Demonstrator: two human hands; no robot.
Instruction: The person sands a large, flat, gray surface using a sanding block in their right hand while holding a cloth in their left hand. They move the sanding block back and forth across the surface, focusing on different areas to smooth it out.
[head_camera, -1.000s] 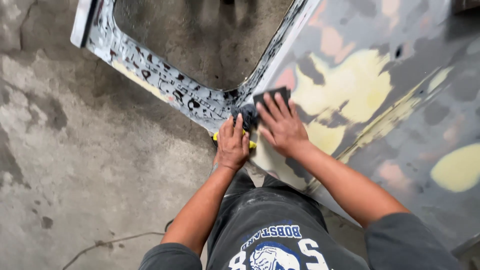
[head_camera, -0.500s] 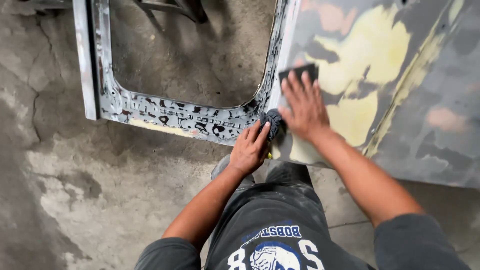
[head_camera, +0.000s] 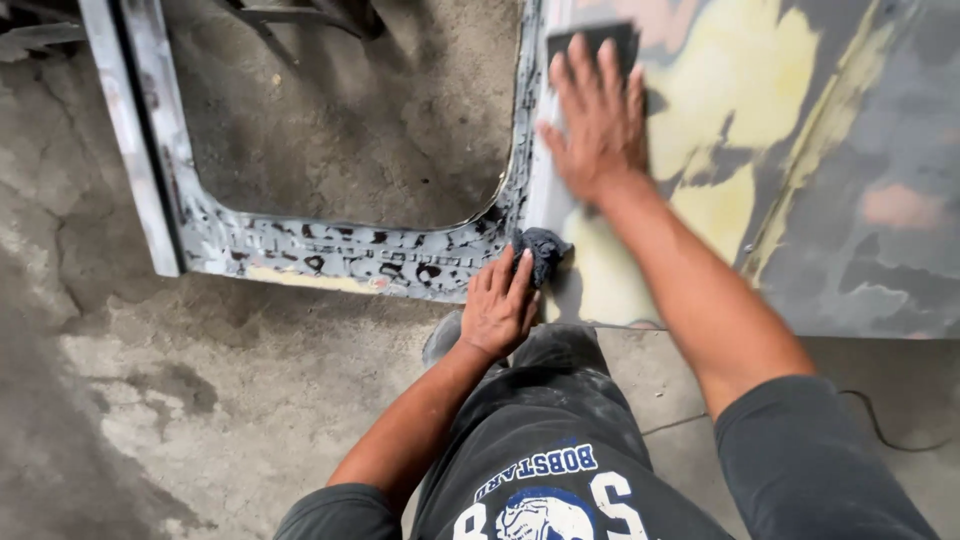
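Under both hands a stained concrete floor is seen, with a patchy grey, yellow and pink car panel laid over it. A dark sanding block is pressed flat beneath the open right hand. A dark rag is gripped by the left hand at the window frame.

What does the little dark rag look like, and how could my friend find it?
Start at the big patchy grey-and-yellow panel with the window-shaped hole. At the hole's lower right corner, the left hand presses a crumpled dark rag against the edge. It is soft and bunched, unlike the flat dark sanding block under the right hand.
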